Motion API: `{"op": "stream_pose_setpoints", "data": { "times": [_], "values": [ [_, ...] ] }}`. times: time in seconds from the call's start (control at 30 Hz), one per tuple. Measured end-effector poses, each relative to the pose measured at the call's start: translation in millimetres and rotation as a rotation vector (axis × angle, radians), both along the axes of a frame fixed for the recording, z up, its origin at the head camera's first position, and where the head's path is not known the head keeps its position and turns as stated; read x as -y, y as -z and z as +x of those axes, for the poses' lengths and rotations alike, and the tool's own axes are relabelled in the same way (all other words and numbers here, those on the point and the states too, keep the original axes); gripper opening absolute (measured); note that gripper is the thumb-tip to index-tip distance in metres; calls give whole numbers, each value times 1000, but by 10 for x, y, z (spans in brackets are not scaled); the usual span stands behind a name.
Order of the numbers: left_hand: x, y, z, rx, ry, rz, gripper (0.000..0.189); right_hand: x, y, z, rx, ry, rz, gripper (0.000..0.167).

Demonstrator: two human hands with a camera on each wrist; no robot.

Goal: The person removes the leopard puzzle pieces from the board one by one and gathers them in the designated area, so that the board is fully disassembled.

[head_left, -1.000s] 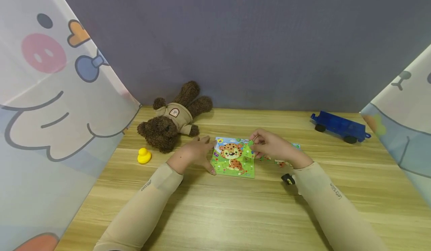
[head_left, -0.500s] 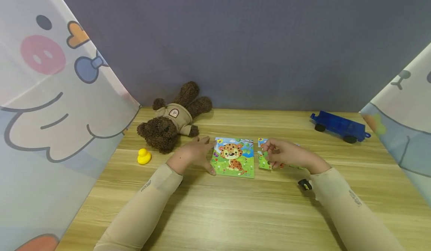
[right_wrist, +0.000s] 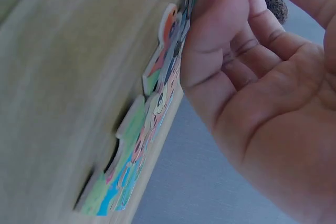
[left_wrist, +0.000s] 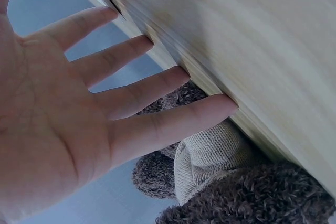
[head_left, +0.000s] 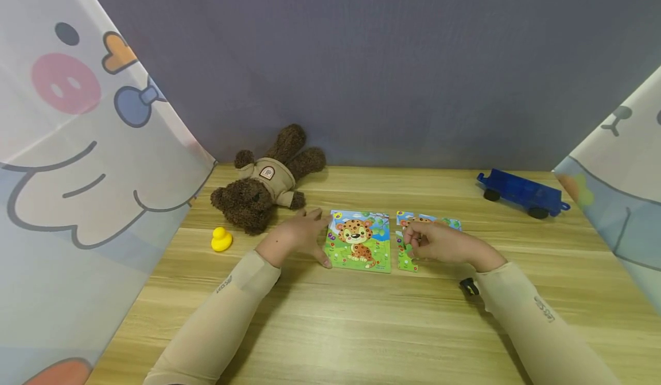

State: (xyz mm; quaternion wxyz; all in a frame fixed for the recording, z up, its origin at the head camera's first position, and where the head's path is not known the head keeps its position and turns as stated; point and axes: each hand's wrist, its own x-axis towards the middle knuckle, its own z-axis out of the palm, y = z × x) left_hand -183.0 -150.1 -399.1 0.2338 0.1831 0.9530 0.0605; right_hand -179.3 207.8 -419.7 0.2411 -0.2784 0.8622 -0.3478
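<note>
A square leopard picture card lies on the table. My left hand rests at its left edge with fingers spread; in the left wrist view the left fingers are straight, holding nothing. To the card's right lies a partly put-together leopard jigsaw puzzle, much of it under my right hand. Between thumb and fingertips the right hand pinches a green puzzle piece at the puzzle's lower left corner. In the right wrist view only a sliver of this piece shows, beside loose-edged puzzle pieces.
A brown teddy bear in a beige top lies behind the left hand. Left of that hand stands a yellow rubber duck. A blue toy wagon is at the back right, near the grey back wall.
The right hand has moved right with the green piece, from the card's right edge to the puzzle, then slightly lowered the piece toward its lower left corner. The left hand has stayed still.
</note>
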Motion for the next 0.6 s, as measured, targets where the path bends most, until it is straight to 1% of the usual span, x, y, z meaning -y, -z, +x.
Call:
{"op": "stream_pose_setpoints", "data": {
  "times": [0.2,0.4,0.6],
  "values": [
    [-2,-13,6,3,-2,0,125,8,11,-6,-15,5,5,14],
    [3,-7,6,0,1,-1,125,18,31,-21,-37,1,3,10],
    [6,7,0,-2,7,-2,125,30,7,-24,-36,29,21,6]
  ]
}}
